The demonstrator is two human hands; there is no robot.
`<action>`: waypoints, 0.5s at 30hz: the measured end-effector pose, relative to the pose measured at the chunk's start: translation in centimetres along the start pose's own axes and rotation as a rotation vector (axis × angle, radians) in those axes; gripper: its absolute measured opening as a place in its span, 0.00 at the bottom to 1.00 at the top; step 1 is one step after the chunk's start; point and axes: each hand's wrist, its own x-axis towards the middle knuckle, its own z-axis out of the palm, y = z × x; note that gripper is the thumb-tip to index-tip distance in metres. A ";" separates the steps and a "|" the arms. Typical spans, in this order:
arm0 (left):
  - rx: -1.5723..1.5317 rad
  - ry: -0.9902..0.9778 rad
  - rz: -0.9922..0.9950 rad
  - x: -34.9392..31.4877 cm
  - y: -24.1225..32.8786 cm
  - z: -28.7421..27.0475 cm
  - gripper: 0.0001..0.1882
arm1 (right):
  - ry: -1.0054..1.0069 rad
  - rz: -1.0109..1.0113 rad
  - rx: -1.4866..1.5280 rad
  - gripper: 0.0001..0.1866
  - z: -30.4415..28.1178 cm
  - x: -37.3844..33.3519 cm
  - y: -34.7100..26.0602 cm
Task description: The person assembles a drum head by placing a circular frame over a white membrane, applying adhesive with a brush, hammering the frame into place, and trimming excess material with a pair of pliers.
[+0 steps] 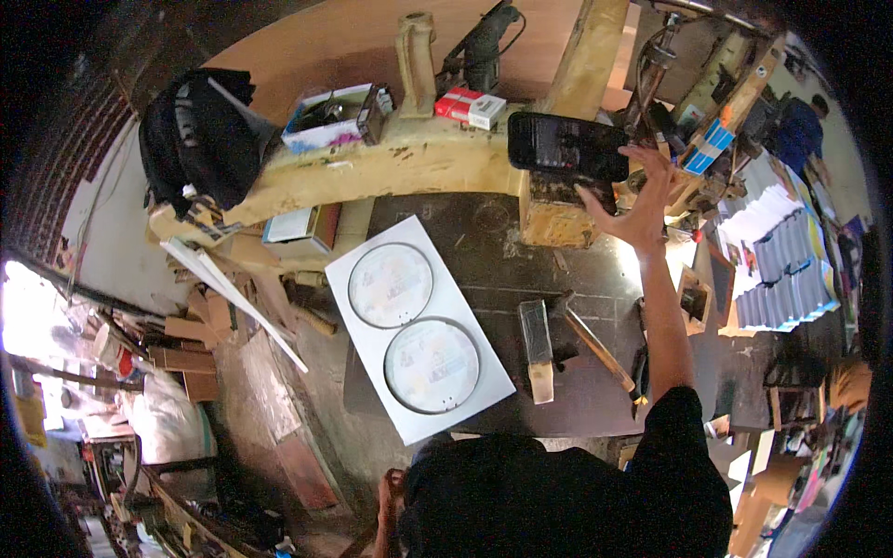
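Note:
My right hand [642, 200] reaches forward over the workbench, its fingers spread. Its fingertips are at the right edge of a black phone [567, 147], which leans by a wooden block [558, 221]; I cannot tell if they touch it. Low in the picture, my left hand [391, 491] is partly hidden by dark clothing, its visible fingers curled. On the bench lies a white rectangular panel [495, 383], bearing two dark-rimmed round discs. Right of it are a flat, clear-looking piece with a pale end [537, 344] and a hammer-like tool with a wooden handle [600, 346].
A thick wooden beam [419, 167] crosses the far side, carrying a black bag [200, 139], an open box [335, 116], a red-and-white box [470, 107] and a dark power tool [481, 51]. Paper stacks [791, 270] stand right. A person in blue [802, 127] is beyond.

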 end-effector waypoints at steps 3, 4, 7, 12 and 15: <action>-0.699 -0.103 -0.210 -0.4 14.0 -3.5 0.12 | -0.049 0.040 -0.188 0.42 -3.2 -1.7 2.4; -0.546 -0.045 -0.142 -2.4 19.8 -5.0 0.11 | -0.040 0.026 -0.164 0.42 -2.8 -1.9 2.6; -0.359 0.016 0.080 -7.2 32.0 -8.8 0.09 | -0.072 0.043 -0.210 0.41 -1.5 -1.8 1.9; -0.400 -0.458 0.216 -6.9 36.8 -12.5 0.18 | 0.014 0.020 -0.213 0.42 -0.9 -1.7 2.1; -0.120 -0.464 0.184 -6.3 37.3 -12.1 0.15 | 0.062 -0.095 -0.113 0.43 -0.4 -1.8 2.6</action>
